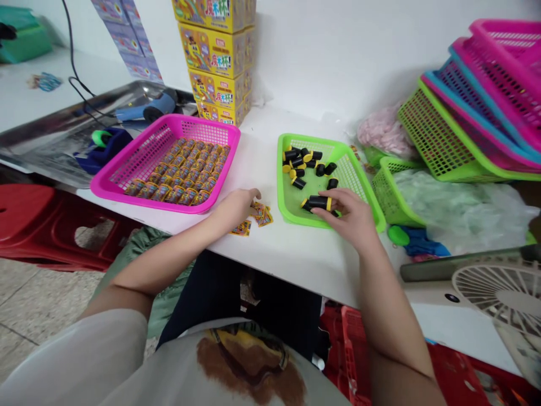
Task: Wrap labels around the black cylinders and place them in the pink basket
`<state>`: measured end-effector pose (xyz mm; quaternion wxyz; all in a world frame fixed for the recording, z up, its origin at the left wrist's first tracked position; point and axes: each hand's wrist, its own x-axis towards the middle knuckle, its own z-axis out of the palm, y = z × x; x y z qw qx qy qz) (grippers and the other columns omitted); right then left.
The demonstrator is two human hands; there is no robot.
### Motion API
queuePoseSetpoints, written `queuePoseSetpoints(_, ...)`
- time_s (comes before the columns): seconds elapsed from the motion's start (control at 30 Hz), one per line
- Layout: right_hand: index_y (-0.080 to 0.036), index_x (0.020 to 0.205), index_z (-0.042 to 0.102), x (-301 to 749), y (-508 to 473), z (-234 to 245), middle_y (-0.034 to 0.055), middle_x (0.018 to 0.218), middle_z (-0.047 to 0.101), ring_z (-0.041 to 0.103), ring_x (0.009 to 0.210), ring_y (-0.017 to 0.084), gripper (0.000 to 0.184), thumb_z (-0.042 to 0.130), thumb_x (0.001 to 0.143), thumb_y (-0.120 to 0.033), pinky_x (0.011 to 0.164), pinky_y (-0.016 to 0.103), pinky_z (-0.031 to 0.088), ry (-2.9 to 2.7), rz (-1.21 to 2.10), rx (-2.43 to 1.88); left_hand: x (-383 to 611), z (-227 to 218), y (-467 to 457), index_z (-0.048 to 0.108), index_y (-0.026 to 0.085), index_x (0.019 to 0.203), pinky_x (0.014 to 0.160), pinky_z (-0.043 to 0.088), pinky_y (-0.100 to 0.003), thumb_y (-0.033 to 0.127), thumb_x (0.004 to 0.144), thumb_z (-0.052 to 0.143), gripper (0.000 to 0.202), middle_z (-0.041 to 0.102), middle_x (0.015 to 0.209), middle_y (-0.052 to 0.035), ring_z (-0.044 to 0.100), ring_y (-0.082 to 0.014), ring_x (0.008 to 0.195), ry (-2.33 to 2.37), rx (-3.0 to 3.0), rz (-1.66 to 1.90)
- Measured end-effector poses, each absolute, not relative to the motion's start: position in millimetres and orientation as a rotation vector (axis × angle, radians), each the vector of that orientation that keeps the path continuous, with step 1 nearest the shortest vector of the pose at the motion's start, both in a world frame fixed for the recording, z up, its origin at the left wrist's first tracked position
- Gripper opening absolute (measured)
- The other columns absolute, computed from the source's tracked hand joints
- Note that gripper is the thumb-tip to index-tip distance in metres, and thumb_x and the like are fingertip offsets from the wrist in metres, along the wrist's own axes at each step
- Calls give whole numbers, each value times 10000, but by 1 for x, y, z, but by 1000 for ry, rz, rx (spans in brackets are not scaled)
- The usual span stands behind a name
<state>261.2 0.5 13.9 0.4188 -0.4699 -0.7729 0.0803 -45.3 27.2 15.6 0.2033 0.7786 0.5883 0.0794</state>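
Note:
My right hand (353,215) reaches into the green tray (367,189) and its fingers close round a black cylinder with yellow ends (318,202). Several more black and yellow cylinders (302,162) lie loose at the tray's far left. My left hand (236,206) rests on the white table, fingers curled over a small pile of colourful stickers (258,217). To the left, a pink tray (127,179) holds rows of wrapped cylinders (182,172).
Yellow printed boxes (216,56) are stacked at the wall. Tilted pink, blue and green baskets (477,107) lean at the right, above a small green basket (391,194) and plastic bags (456,203). A metal tray (46,141) with a blue heat gun (143,108) lies left. A fan (499,293) sits at right.

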Motion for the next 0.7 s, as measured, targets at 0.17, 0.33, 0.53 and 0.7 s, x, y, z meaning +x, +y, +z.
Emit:
queuePoseSetpoints(0.17, -268, 1170, 781, 261, -4, 12, 86, 1132, 764, 670, 760, 176, 397, 810, 888, -546, 747, 367, 632, -1912, 172, -1224, -57, 36, 12, 794, 160, 983, 778, 547, -262, 205, 900, 714, 124, 771, 922, -64, 703, -160, 806, 1422, 2213, 595)
queuePoseSetpoints(0.33, -273, 1153, 679, 259, -1, 3, 25, 974, 735, 680, 725, 177, 541, 888, 771, -593, 707, 360, 625, -1618, 306, -1182, -43, 62, 4, 755, 171, 950, 736, 562, -235, 307, 886, 796, 156, 742, 836, -11, 701, -134, 754, 1127, 2079, 1061)
queuePoseSetpoints(0.53, -310, 1138, 650, 257, -7, 9, 3, 843, 699, 693, 650, 185, 439, 736, 905, -672, 623, 364, 606, -1479, 378, -1111, 6, 59, 27, 479, 242, 1538, 931, 583, -298, 258, 1013, 664, 557, 817, 985, -15, 807, -193, 977, 930, 2210, 872)
queuePoseSetpoints(0.7, -332, 1198, 617, 251, -21, 14, 34, 1015, 751, 747, 726, 200, 443, 668, 956, -699, 612, 363, 620, -1386, 432, -1059, 16, 29, 31, 327, 200, 1577, 1128, 552, -461, 228, 1071, 506, 538, 819, 1185, -116, 794, -232, 1137, 845, 2282, 803)
